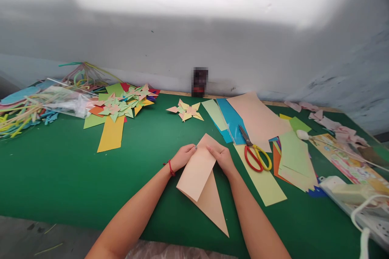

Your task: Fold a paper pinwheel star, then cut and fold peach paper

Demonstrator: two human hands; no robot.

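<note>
A peach-coloured sheet of paper (197, 172), partly folded over on itself, is held between my two hands above the green table. My left hand (184, 156) grips its upper left edge, with a red bracelet (171, 168) round the wrist. At the upper right edge, my right hand (221, 158) pinches the paper with the thumb on top. One pointed flap hangs down toward me below the fold. Scissors (255, 151) with one red and one yellow handle lie to the right of my right hand, on a pale green paper strip (267, 186).
Folded paper stars (118, 105) and a yellow strip (111, 135) lie at the left, beside bundles of pipe cleaners (21, 113). Another paper star (187, 110) sits behind my hands. Coloured sheets (258, 113), a white power strip (358, 202) and crumpled pink scraps (337, 125) are at the right.
</note>
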